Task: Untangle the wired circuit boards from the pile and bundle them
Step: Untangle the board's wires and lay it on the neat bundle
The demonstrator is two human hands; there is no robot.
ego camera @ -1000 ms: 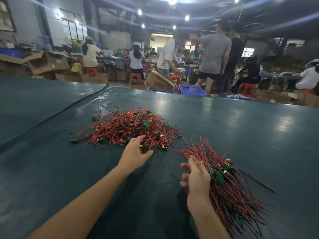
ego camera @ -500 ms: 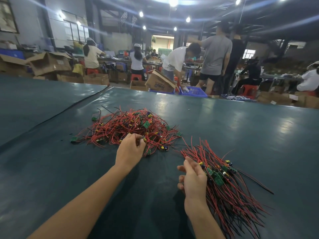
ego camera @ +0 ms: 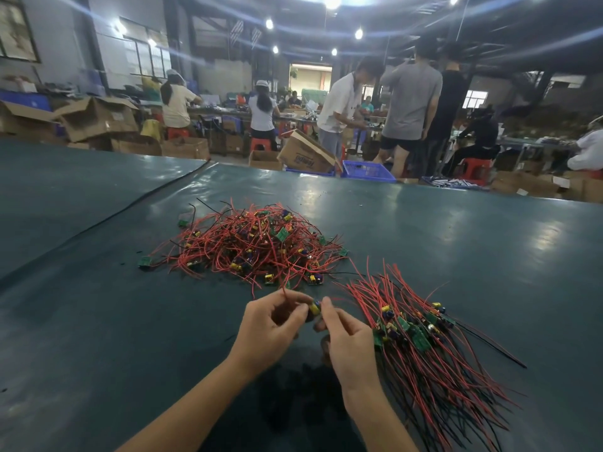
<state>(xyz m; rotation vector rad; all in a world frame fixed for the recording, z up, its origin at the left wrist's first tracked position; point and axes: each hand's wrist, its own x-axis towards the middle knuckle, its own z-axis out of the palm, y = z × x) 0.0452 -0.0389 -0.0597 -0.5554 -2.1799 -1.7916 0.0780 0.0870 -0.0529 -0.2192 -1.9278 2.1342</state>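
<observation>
Near front edge of table (ego camera: 98, 321): L hand (ego camera: 270, 324) & R hand (ego camera: 349, 340) both pinching one wired circuit board (ego camera: 315, 308) at fingertips. Just R of hands, straightened bundle (ego camera: 421, 337). Further back toward table centre, tangled pile (ego camera: 254, 246).

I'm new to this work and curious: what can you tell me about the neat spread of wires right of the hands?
The sorted bundle lies flat on the dark green table, beside the right hand; whether they touch is unclear. Small green circuit boards with yellow and blue parts cluster in a band across its middle, while thin red and black wires run out roughly parallel.
</observation>
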